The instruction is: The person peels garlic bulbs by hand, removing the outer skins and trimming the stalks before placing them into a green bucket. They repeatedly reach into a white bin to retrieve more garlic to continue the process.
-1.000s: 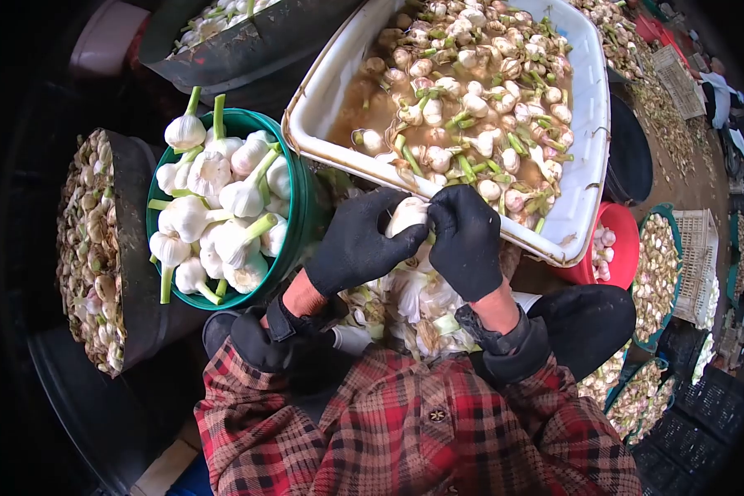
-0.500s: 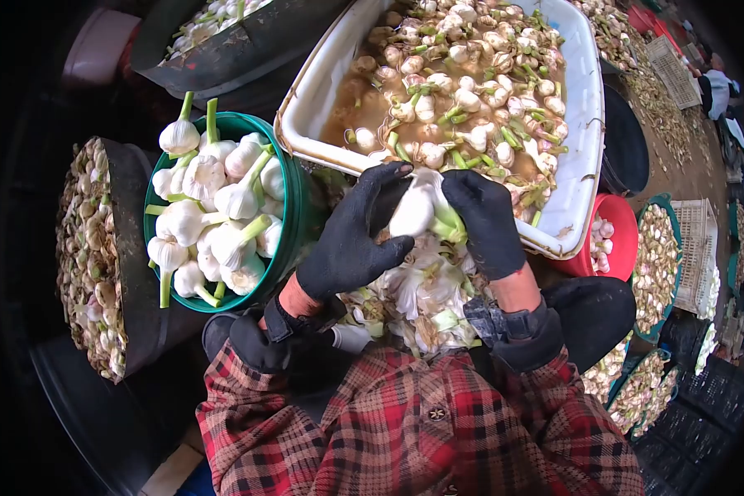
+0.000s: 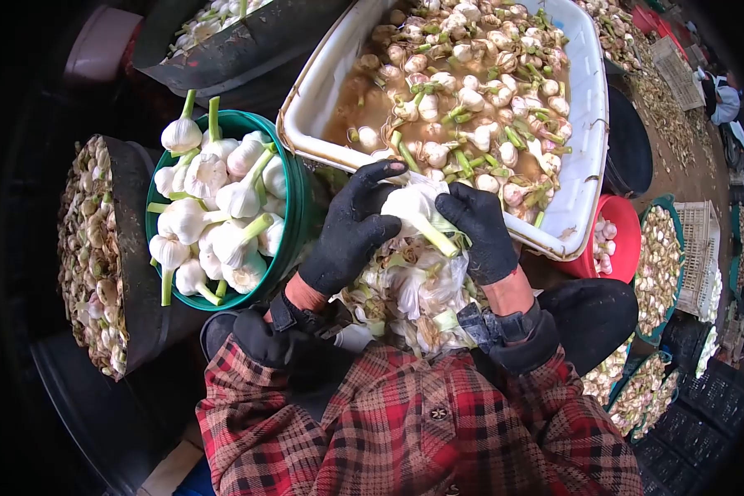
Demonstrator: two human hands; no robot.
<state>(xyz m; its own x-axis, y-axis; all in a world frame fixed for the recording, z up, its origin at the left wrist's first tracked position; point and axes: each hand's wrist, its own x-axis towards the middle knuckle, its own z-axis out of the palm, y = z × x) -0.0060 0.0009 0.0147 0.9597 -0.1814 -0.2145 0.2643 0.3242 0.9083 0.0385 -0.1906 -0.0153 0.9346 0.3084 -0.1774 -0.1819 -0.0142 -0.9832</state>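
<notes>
Hands: both wear black fabric gloves. Left hand (image 3: 347,230): grip partly open, thumb and fingers spread in a C at the left side of a white garlic bulb with a green-tipped stem (image 3: 415,207). Right hand (image 3: 481,234): grip closed, thumb and fingers pinching the bulb's right side and its loose skin. Bulb is between the hands, in front of the near rim of the tub, stem slanting down toward the wearer's right.

Containers:
- White rectangular plastic tub (image 3: 583,140), ahead: murky brown water, many bulbs with green stems, pinkish-white and partly skinned.
- Round green plastic bucket (image 3: 293,240), left of the hands: heaped with clean white bulbs, stems pointing various ways.
- Dark curved-walled container (image 3: 140,248), far left: brownish, unpeeled-looking bulbs. Another dark container (image 3: 240,50), upper left: whitish bulbs.
- Round red plastic basin (image 3: 627,240), right of the tub: small group of pinkish bulbs.
- Round green basket (image 3: 679,248), further right: filled with pale and brown pieces, too small to identify.

Below the hands: pile of papery skins and green scraps (image 3: 417,293).
</notes>
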